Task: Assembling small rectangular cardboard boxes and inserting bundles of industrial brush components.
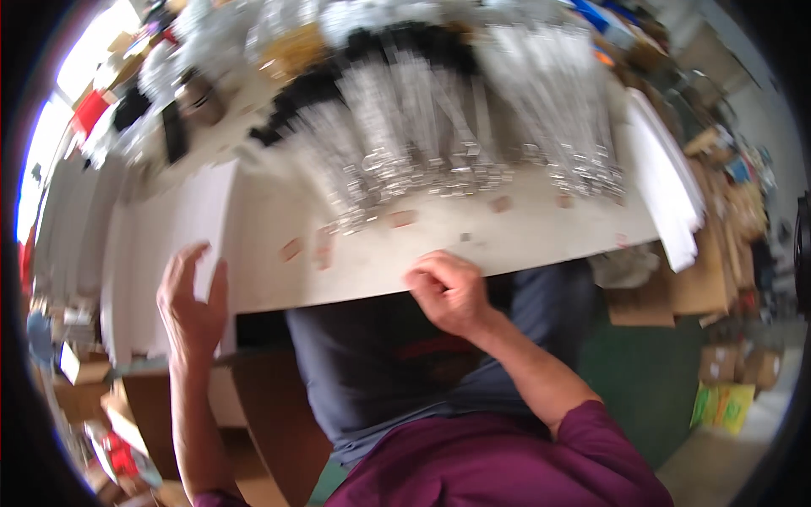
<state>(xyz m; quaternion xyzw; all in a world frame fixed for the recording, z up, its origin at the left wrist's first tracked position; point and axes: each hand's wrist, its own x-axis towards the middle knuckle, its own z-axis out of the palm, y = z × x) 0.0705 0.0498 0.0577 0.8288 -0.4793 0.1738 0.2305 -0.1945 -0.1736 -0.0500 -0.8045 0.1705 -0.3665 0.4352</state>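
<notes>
My left hand [193, 304] is raised over the front of a white stack of sheets or flat boxes [169, 224] at the left, its thumb and fingers apart with nothing between them. Just over the front edge of the pale table [363, 270], my right hand [452, 291] has its fingers curled in, and no object shows in it. Beyond the hands, thin clear strands with shiny metal ends [397, 165] lie fanned out, their far ends black. To their right is a similar bundle with whitish far ends [553, 101]. Blur hides the finer details.
White folded pieces [663, 182] line the table's right end. Clear plastic bags [211, 38], a dark jar-like container [198, 97] and a black flat object [174, 133] are at the back left. Cardboard [710, 253] is stacked right of the table. Small reddish marks dot the tabletop.
</notes>
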